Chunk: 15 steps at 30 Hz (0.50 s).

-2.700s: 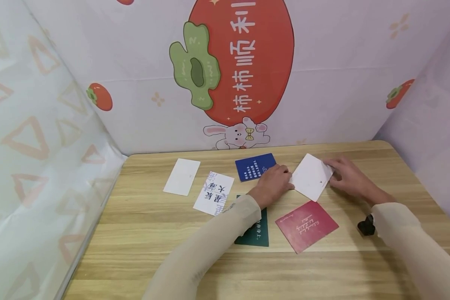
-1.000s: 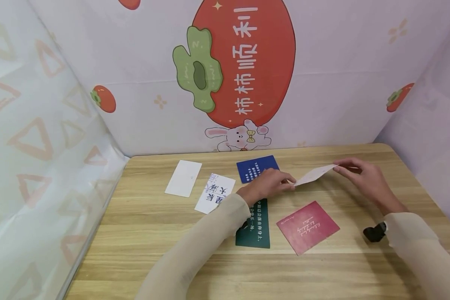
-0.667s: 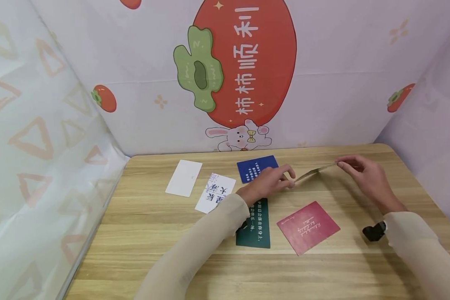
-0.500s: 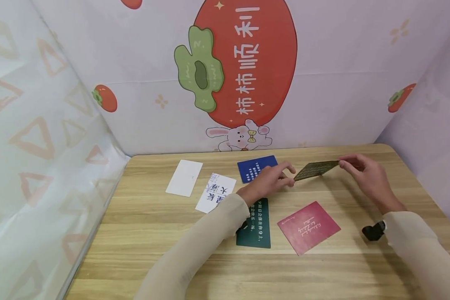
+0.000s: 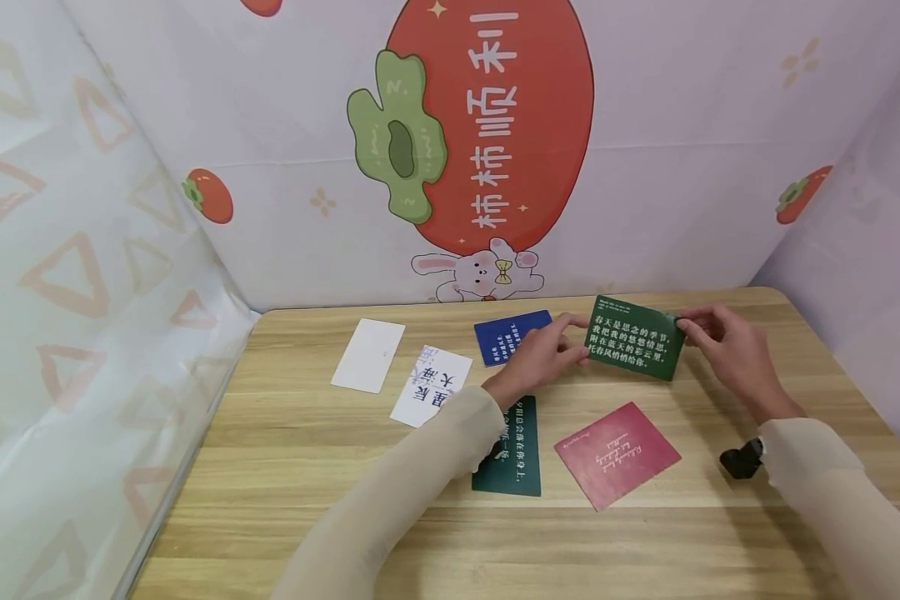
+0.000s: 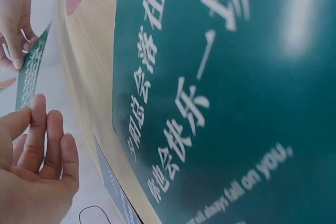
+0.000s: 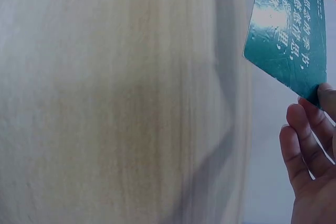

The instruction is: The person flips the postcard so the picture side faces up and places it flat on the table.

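A green card (image 5: 633, 337) printed with white writing is raised near the back of the table, its lettered face turned toward the head camera. My right hand (image 5: 735, 354) pinches its right corner between thumb and fingers; the right wrist view shows that grip on the card (image 7: 286, 35). At the card's left edge is my left hand (image 5: 536, 354), with thumb and index finger spread apart and their tips right at the edge. In the left wrist view the left hand (image 6: 42, 166) has its fingers extended, the card overlapping behind the thumb.
Under my left forearm lies a dark green card (image 5: 506, 479), partly covered. A red card (image 5: 618, 454) is in front, a blue card (image 5: 491, 337) behind my left hand. Further left are a white lettered card (image 5: 427, 383) and a blank white card (image 5: 367, 356). A patterned wall stands behind.
The card has turned over from its white side to its green lettered side and now stands tilted up. My left thumb and index finger have spread apart; my right hand keeps its pinch.
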### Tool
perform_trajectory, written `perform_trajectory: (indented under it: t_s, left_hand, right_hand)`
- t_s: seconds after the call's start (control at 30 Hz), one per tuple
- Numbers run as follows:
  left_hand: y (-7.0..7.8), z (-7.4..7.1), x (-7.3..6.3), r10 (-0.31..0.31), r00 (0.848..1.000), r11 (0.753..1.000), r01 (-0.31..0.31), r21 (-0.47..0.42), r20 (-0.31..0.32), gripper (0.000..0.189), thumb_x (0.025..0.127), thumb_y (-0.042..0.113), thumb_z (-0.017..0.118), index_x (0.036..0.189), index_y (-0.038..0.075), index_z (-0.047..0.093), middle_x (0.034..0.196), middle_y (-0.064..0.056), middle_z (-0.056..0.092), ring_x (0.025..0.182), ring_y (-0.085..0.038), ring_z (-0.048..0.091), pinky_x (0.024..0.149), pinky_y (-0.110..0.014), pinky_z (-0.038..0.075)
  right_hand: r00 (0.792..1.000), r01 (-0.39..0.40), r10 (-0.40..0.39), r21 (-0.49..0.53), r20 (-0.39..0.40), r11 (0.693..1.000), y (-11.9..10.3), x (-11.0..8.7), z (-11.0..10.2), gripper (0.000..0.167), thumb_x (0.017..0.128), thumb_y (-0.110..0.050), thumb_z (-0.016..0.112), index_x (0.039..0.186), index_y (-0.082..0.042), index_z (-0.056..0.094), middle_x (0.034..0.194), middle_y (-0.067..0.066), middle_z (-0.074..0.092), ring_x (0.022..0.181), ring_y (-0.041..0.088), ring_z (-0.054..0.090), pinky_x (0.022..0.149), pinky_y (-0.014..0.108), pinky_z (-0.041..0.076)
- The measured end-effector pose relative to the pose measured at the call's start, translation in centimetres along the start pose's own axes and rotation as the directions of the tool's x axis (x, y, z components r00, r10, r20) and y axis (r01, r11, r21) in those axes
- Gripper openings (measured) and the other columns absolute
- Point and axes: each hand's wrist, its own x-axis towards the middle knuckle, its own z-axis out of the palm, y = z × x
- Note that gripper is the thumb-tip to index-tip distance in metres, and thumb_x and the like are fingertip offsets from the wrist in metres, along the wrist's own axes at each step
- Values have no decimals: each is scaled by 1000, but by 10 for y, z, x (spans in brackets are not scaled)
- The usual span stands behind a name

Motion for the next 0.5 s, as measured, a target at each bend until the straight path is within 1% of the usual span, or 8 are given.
perform_trajectory:
  t_s: [0.17,0.23,0.3,0.4,0.47,0.5]
  left_hand:
    - [-1,6,4,-19,1000,1000,19,2,-25,47,110,23,68,155,23,55,97,2,82,85,-11,70,71,-24,46]
    - [-1,8,4,-27,999,1000,28,4,-34,46,110,22,68,155,21,56,96,0,82,82,-12,70,68,-23,46]
    - [0,9,4,-39,998,999,40,5,-44,44,110,21,67,153,19,57,96,-1,81,82,-13,71,67,-23,46]
    - [1,12,3,-69,996,997,70,13,-58,41,110,19,67,150,17,58,95,-1,80,79,-10,69,67,-23,47]
    - [3,13,2,-95,994,995,96,22,-63,41,109,18,68,149,16,59,93,-1,79,77,-8,67,68,-22,46]
    - [3,14,2,-110,992,993,111,28,-63,41,109,17,69,149,15,59,91,0,79,76,-8,65,68,-22,46]
  right_hand:
    - [999,19,-18,-34,31,999,7,1,5,33,112,-26,63,132,0,64,112,23,75,83,2,60,70,4,44]
    - [999,23,-21,-43,45,999,10,1,7,33,113,-26,62,133,0,65,111,22,74,86,6,59,71,7,44]
    - [998,26,-22,-58,63,998,12,1,10,33,114,-26,61,134,-1,65,112,21,73,91,14,61,73,10,43]
    - [995,20,-12,-84,97,996,14,4,14,33,113,-25,61,135,0,64,113,25,72,97,30,63,79,25,47]
    - [993,18,-6,-100,118,995,14,6,17,32,113,-22,61,135,1,63,115,28,71,100,39,64,83,37,52]
    - [992,16,-3,-106,127,994,14,7,18,32,113,-21,61,135,2,63,115,29,70,102,41,65,85,44,53]
